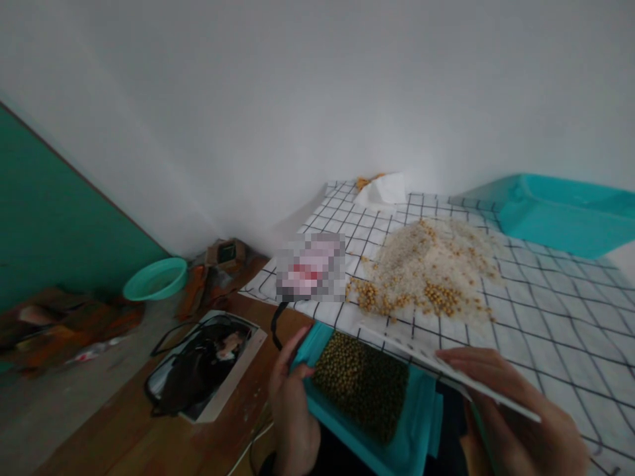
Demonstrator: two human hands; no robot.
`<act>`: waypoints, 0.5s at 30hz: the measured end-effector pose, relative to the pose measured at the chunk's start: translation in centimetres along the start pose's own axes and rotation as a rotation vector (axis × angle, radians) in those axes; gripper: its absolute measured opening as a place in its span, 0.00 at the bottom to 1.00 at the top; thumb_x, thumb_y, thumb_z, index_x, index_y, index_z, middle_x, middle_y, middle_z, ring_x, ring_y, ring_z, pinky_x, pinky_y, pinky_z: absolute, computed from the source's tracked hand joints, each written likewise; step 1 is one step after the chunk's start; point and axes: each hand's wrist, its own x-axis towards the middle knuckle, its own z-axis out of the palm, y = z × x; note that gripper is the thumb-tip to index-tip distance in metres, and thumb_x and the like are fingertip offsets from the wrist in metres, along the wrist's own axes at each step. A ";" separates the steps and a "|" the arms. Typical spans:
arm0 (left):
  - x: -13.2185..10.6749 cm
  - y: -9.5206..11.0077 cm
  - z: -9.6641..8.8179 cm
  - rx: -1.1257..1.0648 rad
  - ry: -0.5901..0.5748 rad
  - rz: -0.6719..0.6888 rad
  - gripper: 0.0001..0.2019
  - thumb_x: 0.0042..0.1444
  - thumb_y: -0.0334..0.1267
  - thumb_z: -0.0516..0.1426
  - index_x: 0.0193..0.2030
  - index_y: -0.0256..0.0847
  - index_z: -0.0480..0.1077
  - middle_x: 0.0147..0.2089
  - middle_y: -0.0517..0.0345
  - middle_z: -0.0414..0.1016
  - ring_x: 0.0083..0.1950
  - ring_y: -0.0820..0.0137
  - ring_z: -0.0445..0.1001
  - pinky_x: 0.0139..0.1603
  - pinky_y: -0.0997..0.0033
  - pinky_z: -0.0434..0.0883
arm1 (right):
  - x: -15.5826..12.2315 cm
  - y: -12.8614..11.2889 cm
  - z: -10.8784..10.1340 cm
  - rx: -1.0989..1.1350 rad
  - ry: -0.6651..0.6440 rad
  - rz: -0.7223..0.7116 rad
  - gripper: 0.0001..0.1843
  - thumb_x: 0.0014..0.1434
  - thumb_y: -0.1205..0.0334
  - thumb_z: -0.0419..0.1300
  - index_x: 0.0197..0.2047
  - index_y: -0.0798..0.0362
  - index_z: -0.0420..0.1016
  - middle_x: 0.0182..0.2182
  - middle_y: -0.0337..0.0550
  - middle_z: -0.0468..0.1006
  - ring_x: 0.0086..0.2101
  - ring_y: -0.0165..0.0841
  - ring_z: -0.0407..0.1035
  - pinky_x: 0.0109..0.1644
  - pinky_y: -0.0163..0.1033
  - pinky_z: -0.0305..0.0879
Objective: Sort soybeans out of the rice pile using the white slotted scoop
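Along the cloth's (550,301) near edge, we clasp the tray (342,421) by its left side, its length slanting down rightward from our left hand (298,416) (our right hand (520,403) grips a white board (421,356)).

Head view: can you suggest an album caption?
Left hand gripping bean tray, right hand holding white board, grain heaped beyond.

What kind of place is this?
Probably a room in a home, though the view can't confirm it. Pointing that way: the black-and-white checked cloth with a loose heap of grain and beans on it, the plain pale wall behind, and the green basin beyond.
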 end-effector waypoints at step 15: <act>0.7 -1.1 0.6 0.044 -0.001 -0.055 0.26 0.38 0.27 0.58 0.46 0.48 0.83 0.40 0.60 0.86 0.51 0.58 0.79 0.60 0.58 0.68 | 3.6 6.4 -0.6 -0.141 0.455 0.377 0.12 0.53 0.52 0.71 0.37 0.51 0.82 0.31 0.41 0.84 0.32 0.38 0.77 0.38 0.42 0.70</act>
